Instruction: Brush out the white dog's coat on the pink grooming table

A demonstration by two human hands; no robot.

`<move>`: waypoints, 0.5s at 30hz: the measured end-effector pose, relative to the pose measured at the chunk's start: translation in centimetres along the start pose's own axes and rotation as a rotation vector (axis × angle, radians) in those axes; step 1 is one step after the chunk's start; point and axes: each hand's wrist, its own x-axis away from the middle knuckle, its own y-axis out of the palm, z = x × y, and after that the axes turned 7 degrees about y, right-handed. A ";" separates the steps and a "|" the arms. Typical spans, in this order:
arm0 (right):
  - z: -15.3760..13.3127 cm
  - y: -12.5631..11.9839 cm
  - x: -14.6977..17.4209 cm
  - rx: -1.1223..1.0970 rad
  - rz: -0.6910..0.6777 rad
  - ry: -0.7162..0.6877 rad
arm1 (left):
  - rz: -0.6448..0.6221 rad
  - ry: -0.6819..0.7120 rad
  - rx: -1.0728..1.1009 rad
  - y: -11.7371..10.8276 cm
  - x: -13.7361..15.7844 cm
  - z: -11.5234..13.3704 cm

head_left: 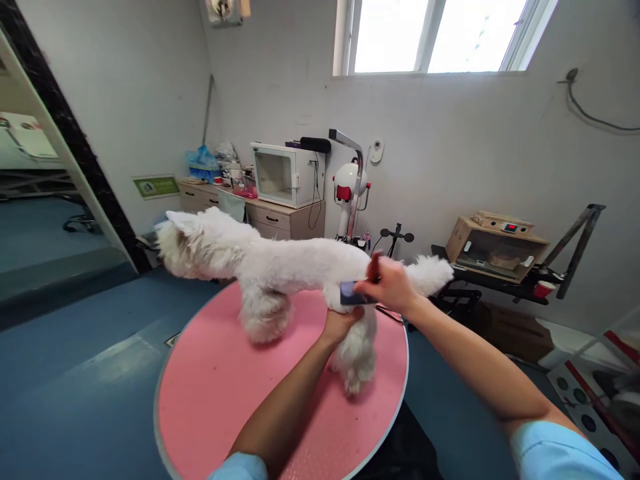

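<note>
A white dog [300,260] with a short-clipped back and fluffy legs, head and tail stands on a round pink table [225,387], its head to the left. My right hand [393,285] is closed around the reddish-brown handle of a slicker brush [352,293]. The brush's dark blue-purple head lies against the dog's near hip. Just below it, my left hand [341,327] holds the upper part of the dog's hind leg [356,360]; most of its fingers are hidden behind the leg and fur. The tail stretches out behind my right hand.
A white cabinet [283,175] stands on a wooden counter [270,217] at the back. Beside it is a white stand dryer [347,177]. A wooden box with a digital display [495,250] sits on a black shelf at the right. The table edge [159,407] curves close by.
</note>
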 end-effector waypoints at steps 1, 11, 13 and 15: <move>0.0 0.1 0.0 0.025 -0.036 -0.007 | 0.004 0.011 -0.020 -0.2 -0.2 0.0; 1.1 1.2 -0.4 0.118 0.181 0.037 | 0.014 0.014 -0.092 -0.6 -0.6 0.0; 1.3 1.1 -0.2 0.089 0.202 0.029 | 0.010 -0.005 -0.092 -0.6 -0.5 -0.1; 1.3 1.1 0.3 0.077 0.064 -0.023 | -0.004 -0.006 -0.083 -0.6 -0.5 -0.2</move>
